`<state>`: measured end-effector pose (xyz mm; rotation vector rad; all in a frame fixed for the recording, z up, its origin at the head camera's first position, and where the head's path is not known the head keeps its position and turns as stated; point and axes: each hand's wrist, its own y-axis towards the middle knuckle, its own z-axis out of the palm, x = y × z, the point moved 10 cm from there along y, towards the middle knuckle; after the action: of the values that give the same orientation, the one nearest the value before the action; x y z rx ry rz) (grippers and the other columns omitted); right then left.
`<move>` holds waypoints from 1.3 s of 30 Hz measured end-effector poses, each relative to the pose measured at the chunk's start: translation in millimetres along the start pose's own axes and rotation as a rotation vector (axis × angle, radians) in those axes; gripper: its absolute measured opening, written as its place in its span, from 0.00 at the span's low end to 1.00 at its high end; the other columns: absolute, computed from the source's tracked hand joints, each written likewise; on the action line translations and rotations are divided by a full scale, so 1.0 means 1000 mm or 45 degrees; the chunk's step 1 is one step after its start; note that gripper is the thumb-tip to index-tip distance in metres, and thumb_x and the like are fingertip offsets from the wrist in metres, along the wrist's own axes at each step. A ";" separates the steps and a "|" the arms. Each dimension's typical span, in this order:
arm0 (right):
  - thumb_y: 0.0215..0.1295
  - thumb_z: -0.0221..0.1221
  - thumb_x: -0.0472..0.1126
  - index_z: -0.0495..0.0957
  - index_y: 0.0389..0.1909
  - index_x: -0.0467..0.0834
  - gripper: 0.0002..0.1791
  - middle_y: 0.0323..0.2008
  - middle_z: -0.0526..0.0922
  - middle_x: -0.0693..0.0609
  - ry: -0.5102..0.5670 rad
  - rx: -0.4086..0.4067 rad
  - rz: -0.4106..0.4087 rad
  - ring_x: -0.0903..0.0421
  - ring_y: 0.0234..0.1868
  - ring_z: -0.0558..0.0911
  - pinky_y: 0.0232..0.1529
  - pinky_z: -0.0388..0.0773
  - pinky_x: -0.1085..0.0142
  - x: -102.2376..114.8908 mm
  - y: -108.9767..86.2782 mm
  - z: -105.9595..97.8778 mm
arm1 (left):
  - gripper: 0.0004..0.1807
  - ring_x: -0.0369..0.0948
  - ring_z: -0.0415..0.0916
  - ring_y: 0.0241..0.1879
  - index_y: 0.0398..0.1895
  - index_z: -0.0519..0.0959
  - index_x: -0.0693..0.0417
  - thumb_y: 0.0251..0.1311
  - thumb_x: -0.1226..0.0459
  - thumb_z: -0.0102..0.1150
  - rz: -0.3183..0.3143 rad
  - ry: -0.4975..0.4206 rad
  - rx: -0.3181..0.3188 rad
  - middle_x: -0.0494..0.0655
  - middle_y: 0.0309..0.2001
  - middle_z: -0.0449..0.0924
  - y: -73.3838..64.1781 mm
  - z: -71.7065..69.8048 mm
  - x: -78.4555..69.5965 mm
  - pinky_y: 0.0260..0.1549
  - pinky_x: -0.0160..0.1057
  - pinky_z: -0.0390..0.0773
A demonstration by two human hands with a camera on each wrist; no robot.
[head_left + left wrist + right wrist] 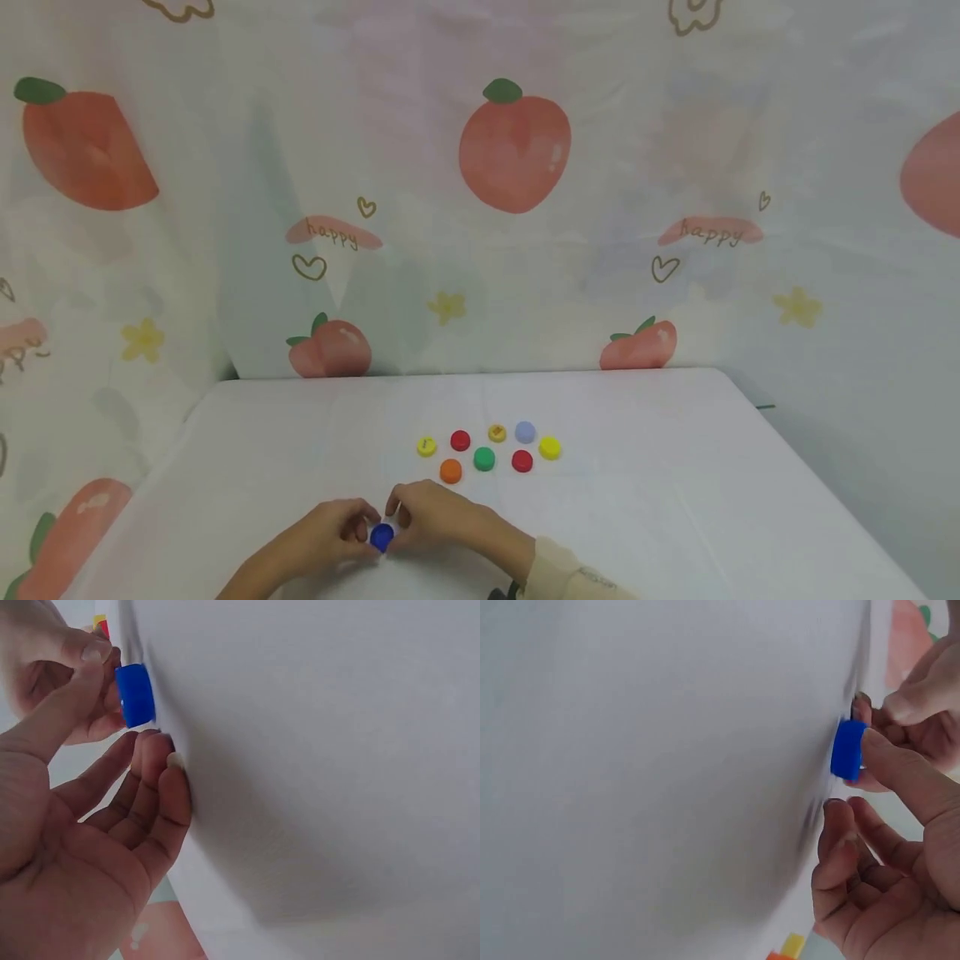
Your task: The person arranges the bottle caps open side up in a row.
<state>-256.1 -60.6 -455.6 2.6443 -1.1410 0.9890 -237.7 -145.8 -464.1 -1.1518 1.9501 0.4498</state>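
Note:
A blue bottle cap [382,537] sits low at the white tabletop between the two hands in the head view. My left hand [333,533] is on its left, thumb tip close to the cap's near edge and fingers loosely bent. On its right is my right hand [435,512], forefinger arched above the cap. In the right wrist view the right thumb [889,757] meets the side of the cap [847,750], while that hand's other fingers stay apart from it. The left wrist view has the cap [136,696] just above the left fingertips [154,746].
Beyond the hands lie several bottle caps: an orange cap [451,471], a green cap [484,459], red caps [461,441], yellow caps [550,448] and a pale blue cap [525,432]. A peach-printed curtain [480,275] hangs behind the white table [675,500].

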 end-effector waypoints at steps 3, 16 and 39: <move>0.52 0.70 0.44 0.77 0.42 0.46 0.18 0.27 0.76 0.61 0.019 -0.016 0.030 0.67 0.28 0.73 0.33 0.73 0.76 -0.005 -0.002 -0.005 | 0.23 0.34 0.69 0.26 0.46 0.76 0.61 0.50 0.57 0.70 0.002 0.007 0.010 0.40 0.28 0.73 0.001 -0.001 -0.002 0.25 0.32 0.71; 0.52 0.70 0.43 0.78 0.43 0.46 0.18 0.31 0.76 0.62 0.072 -0.120 0.067 0.68 0.31 0.74 0.34 0.74 0.76 -0.021 -0.013 -0.023 | 0.23 0.37 0.74 0.31 0.46 0.77 0.59 0.55 0.52 0.65 -0.014 0.104 -0.069 0.40 0.32 0.76 0.005 -0.013 -0.013 0.30 0.36 0.75; 0.53 0.69 0.45 0.78 0.50 0.43 0.23 0.39 0.80 0.56 0.025 -0.400 0.173 0.58 0.42 0.79 0.38 0.77 0.72 -0.047 -0.038 -0.066 | 0.23 0.49 0.76 0.45 0.50 0.77 0.55 0.50 0.62 0.70 -0.160 0.272 -0.406 0.49 0.44 0.78 0.031 -0.031 -0.029 0.42 0.49 0.77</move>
<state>-288.9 17.4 -426.1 2.3324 -1.3612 0.7778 -270.5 -133.6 -424.9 -1.5718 2.0196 0.6069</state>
